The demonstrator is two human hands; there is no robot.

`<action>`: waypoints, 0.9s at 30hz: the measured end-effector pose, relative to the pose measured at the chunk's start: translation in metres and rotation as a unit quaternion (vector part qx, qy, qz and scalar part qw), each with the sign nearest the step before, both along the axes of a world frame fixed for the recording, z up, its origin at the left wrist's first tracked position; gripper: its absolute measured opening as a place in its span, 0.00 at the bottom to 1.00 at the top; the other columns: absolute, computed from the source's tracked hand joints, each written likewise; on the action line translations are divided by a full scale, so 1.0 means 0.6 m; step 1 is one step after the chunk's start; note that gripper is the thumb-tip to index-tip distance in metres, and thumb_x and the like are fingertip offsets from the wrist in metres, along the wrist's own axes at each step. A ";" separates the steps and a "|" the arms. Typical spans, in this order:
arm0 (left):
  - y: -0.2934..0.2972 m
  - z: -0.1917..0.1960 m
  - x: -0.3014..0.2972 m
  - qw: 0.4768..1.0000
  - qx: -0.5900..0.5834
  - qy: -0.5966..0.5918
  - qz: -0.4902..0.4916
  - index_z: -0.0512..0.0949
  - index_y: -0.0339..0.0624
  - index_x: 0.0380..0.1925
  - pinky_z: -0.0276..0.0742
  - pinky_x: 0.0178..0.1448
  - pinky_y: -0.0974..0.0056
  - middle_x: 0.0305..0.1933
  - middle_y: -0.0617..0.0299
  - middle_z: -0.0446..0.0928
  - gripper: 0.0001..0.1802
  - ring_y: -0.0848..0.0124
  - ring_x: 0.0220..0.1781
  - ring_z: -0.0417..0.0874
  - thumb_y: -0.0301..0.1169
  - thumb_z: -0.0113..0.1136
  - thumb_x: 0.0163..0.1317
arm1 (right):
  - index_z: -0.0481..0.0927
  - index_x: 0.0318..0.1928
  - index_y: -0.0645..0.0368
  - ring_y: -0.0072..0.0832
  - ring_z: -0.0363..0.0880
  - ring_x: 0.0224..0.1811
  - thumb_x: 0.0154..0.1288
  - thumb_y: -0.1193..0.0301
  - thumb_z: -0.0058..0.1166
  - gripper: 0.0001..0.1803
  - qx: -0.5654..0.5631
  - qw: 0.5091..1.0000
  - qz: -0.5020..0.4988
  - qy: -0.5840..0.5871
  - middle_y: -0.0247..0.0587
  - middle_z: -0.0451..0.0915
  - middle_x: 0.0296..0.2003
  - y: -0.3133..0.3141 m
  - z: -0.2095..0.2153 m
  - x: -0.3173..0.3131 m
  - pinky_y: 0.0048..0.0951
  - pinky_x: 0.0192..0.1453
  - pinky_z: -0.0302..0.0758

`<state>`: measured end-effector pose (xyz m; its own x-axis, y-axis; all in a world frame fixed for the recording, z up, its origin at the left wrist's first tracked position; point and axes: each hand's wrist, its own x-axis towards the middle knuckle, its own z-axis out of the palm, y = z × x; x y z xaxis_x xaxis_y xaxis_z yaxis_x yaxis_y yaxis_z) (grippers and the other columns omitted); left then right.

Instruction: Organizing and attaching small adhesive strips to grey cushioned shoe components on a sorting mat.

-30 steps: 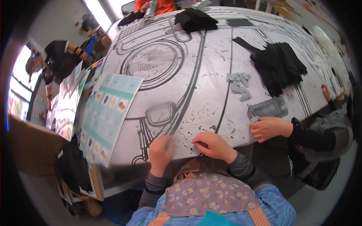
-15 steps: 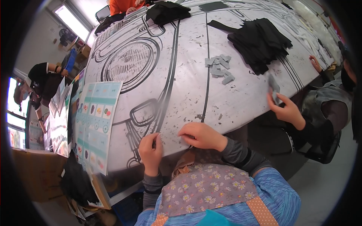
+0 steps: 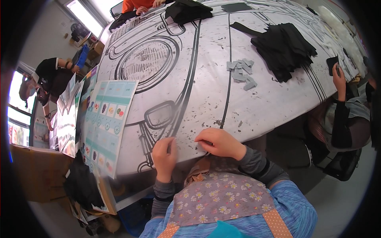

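Two hands rest at the near edge of a large white sheet (image 3: 254, 95) printed with a black line drawing of a car and speckled with small grey flecks; the sheet covers the surface and drapes over its edge. The left hand (image 3: 164, 154) lies with fingers curled down onto the sheet, fingertips pressing its edge; whether anything is pinched under them cannot be told. The right hand (image 3: 218, 142) sits just beside it, knuckles up, fingers bent onto the sheet, and nothing can be seen in its grip.

Beyond the right hand, well apart, lies a small heap of grey paper pieces (image 3: 242, 72), and farther out to the right a pile of black cut pieces (image 3: 283, 45). Left of the left hand, a pale blue chart (image 3: 107, 123) with rows of small pictures lies along the sheet's edge. At the far end, another black pile (image 3: 188, 10) sits near a person in orange (image 3: 137, 4).

Right of the hands, a co-worker's hand (image 3: 339, 77) holds a dark piece up near the surface edge. Far left, another person in black (image 3: 49, 73) bends over.
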<state>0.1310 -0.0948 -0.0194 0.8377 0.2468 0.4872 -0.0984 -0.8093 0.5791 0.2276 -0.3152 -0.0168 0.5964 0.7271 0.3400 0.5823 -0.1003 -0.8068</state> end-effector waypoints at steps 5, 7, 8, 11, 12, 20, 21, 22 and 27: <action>0.001 0.000 -0.005 1.000 0.001 0.005 0.002 0.83 0.36 0.36 0.78 0.42 0.58 0.34 0.53 0.83 0.05 0.57 0.36 0.84 0.23 0.65 0.59 | 0.82 0.45 0.60 0.41 0.81 0.43 0.63 0.77 0.57 0.10 0.000 1.000 0.003 0.002 0.44 0.83 0.40 0.001 -0.001 -0.004 0.37 0.49 0.78; 0.001 0.001 -0.007 1.000 0.004 0.004 0.001 0.83 0.37 0.36 0.78 0.42 0.58 0.35 0.53 0.83 0.05 0.57 0.36 0.84 0.23 0.65 0.59 | 0.82 0.45 0.60 0.41 0.81 0.43 0.63 0.77 0.57 0.10 0.005 1.000 0.002 -0.006 0.43 0.83 0.40 0.001 -0.001 -0.005 0.36 0.49 0.78; 0.001 0.000 -0.008 1.000 0.004 0.004 0.001 0.83 0.37 0.36 0.78 0.42 0.58 0.35 0.53 0.83 0.05 0.57 0.36 0.84 0.23 0.65 0.59 | 0.82 0.45 0.60 0.41 0.81 0.43 0.63 0.77 0.57 0.10 0.005 1.000 0.002 -0.006 0.43 0.83 0.40 0.001 -0.001 -0.006 0.36 0.49 0.78; 0.001 -0.002 -0.007 1.000 0.005 -0.002 -0.002 0.83 0.36 0.36 0.77 0.42 0.61 0.34 0.53 0.82 0.04 0.60 0.35 0.83 0.24 0.64 0.61 | 0.82 0.45 0.60 0.41 0.82 0.43 0.63 0.76 0.57 0.10 0.004 1.000 -0.001 -0.004 0.43 0.83 0.40 -0.001 0.000 -0.005 0.36 0.48 0.78; 0.000 -0.002 -0.005 1.000 0.004 -0.002 -0.004 0.83 0.36 0.36 0.77 0.42 0.61 0.34 0.53 0.82 0.04 0.60 0.35 0.83 0.24 0.64 0.61 | 0.82 0.45 0.60 0.41 0.82 0.43 0.63 0.76 0.57 0.10 0.005 1.000 -0.001 -0.005 0.43 0.83 0.40 -0.002 -0.002 -0.004 0.36 0.48 0.78; 0.007 -0.005 -0.001 1.000 0.011 -0.007 0.013 0.83 0.36 0.35 0.78 0.41 0.61 0.34 0.53 0.82 0.04 0.59 0.34 0.83 0.23 0.65 0.60 | 0.82 0.44 0.60 0.41 0.82 0.43 0.62 0.77 0.57 0.09 0.005 1.000 0.016 -0.012 0.44 0.83 0.40 0.005 0.000 0.004 0.36 0.47 0.78; 0.006 -0.003 0.002 1.000 0.013 -0.015 0.004 0.83 0.36 0.35 0.78 0.41 0.60 0.33 0.52 0.82 0.04 0.58 0.34 0.83 0.23 0.65 0.60 | 0.82 0.43 0.60 0.43 0.81 0.43 0.62 0.76 0.57 0.09 -0.009 1.000 0.005 0.009 0.45 0.82 0.39 0.004 0.003 0.003 0.37 0.48 0.78; 0.009 0.002 -0.003 1.000 0.019 -0.024 0.006 0.83 0.37 0.35 0.78 0.41 0.60 0.33 0.52 0.82 0.04 0.58 0.34 0.84 0.23 0.65 0.59 | 0.82 0.43 0.60 0.45 0.81 0.44 0.62 0.75 0.57 0.09 -0.021 0.999 0.005 0.028 0.46 0.82 0.39 0.010 0.008 0.000 0.39 0.49 0.77; 0.005 0.007 -0.004 1.000 -0.015 -0.024 -0.011 0.81 0.38 0.33 0.78 0.41 0.55 0.32 0.53 0.82 0.04 0.54 0.36 0.83 0.26 0.66 0.59 | 0.82 0.41 0.61 0.46 0.81 0.42 0.62 0.78 0.57 0.07 -0.008 0.999 -0.024 0.028 0.47 0.82 0.38 0.008 0.003 -0.010 0.38 0.46 0.78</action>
<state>0.1284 -0.0916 -0.0151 0.8193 0.2440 0.5189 -0.1436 -0.7888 0.5977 0.2217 -0.3106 -0.0147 0.6484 0.7025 0.2933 0.5307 -0.1409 -0.8357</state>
